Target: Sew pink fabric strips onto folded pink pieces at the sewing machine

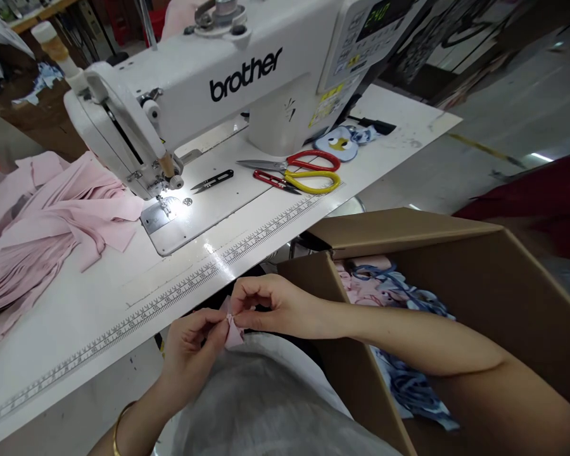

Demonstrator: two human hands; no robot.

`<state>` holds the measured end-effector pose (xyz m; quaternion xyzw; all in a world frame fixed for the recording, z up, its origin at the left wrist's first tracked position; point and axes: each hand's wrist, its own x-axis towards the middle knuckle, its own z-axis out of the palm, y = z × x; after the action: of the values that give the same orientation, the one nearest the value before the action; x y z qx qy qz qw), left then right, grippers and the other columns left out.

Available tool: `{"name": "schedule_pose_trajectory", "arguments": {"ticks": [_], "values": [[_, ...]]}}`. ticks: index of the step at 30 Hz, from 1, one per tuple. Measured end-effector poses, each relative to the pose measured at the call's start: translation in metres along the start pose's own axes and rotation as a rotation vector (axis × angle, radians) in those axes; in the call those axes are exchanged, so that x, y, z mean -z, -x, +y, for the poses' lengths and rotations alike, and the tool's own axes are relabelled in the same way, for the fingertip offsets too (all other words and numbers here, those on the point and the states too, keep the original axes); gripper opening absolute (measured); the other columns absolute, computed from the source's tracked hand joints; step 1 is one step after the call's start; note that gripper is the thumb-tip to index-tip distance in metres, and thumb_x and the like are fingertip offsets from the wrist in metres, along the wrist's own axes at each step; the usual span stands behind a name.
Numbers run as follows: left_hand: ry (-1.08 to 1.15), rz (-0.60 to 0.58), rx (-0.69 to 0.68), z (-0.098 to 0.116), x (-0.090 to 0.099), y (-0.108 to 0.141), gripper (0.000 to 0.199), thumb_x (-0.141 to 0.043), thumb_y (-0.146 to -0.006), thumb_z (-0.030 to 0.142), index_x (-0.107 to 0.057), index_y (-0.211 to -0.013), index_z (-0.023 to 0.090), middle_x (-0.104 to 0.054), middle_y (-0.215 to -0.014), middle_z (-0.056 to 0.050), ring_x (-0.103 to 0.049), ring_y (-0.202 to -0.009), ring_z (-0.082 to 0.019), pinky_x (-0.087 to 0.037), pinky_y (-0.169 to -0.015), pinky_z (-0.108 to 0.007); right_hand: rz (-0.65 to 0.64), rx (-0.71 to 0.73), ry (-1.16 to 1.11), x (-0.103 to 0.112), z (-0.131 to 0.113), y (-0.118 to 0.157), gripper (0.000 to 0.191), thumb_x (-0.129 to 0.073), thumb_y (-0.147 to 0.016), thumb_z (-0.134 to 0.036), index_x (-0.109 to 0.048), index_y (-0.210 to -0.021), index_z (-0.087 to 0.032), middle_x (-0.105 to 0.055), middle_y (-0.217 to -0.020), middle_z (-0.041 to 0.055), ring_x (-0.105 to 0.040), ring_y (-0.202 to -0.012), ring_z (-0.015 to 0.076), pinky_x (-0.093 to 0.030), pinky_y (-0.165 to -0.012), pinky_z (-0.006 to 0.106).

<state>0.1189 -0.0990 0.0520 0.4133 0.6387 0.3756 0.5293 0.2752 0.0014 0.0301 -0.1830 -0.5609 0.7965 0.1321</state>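
Cloth [234, 334], a small pink piece, is pinched between my left hand [192, 345] and right hand [278, 307], just in front of my body and short of the desk [85, 297] edge. Both hands: thumb and forefinger closed at the tips, no gap I can see, grips side by side; other fingers curled loosely. Machine [171, 95] sits beyond the hands, scissors [316, 180] beyond and right, pink cloth pile [71, 215] beyond and left, box [456, 231] to the right under my right forearm.

Handling it well, I'd judge: light pinches close together, edges lined up, small finger moves, no tugging, since thin cloth likely stretches or creases.

Orientation: wider loose end hangs below the fingertips, towards my lap; a thin, see-through-looking bit pokes up above them. Long axis looks roughly up-down through the pinch, though fingers hide the middle, so can't be sure.
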Motion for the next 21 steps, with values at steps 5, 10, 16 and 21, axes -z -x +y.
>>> {"name": "schedule_pose_trajectory", "arguments": {"ticks": [5,10,16,21], "values": [[0.141,-0.027,0.034,0.0,-0.0021,0.0005,0.017,-0.053,-0.083,0.025,-0.069,-0.083,0.02,-0.065,-0.068,0.0,-0.056,-0.064,-0.011,-0.044,-0.059,-0.019,0.079,0.261,0.216,0.0018,0.0027,0.001,0.005,-0.057,-0.08,-0.017,-0.057,-0.078,-0.012,-0.058,-0.073,0.0019,-0.056,-0.066,0.0086,-0.047,-0.061,0.021],[0.177,-0.044,0.028,0.0027,-0.0038,0.0006,0.015,-0.06,-0.078,0.029,-0.067,-0.088,0.02,-0.066,-0.074,-0.002,-0.057,-0.067,-0.013,-0.045,-0.062,-0.022,0.166,0.635,0.613,-0.0001,0.0059,0.0001,0.007,-0.052,-0.082,-0.008,-0.058,-0.084,-0.01,-0.059,-0.073,0.0061,-0.052,-0.069,0.0115,-0.045,-0.062,0.023],[0.029,0.0,0.039,0.0027,-0.0022,-0.0018,0.031,-0.048,-0.085,0.035,-0.059,-0.064,0.016,-0.047,-0.055,0.002,-0.042,-0.055,-0.01,-0.035,-0.052,-0.021,0.177,0.693,0.742,0.0007,0.0087,0.0002,0.009,-0.049,-0.083,-0.006,-0.057,-0.082,-0.008,-0.058,-0.071,0.0075,-0.049,-0.068,0.0126,-0.044,-0.062,0.024],[-0.02,-0.036,0.081,0.0033,-0.0049,-0.0034,0.026,-0.051,-0.083,0.037,-0.057,-0.07,0.015,-0.051,-0.062,0.001,-0.044,-0.06,-0.011,-0.035,-0.056,-0.023,0.12,0.513,0.664,0.0005,0.0028,0.0014,0.01,-0.048,-0.083,-0.007,-0.057,-0.08,-0.008,-0.056,-0.074,0.0073,-0.051,-0.069,0.0114,-0.043,-0.06,0.022]]}}
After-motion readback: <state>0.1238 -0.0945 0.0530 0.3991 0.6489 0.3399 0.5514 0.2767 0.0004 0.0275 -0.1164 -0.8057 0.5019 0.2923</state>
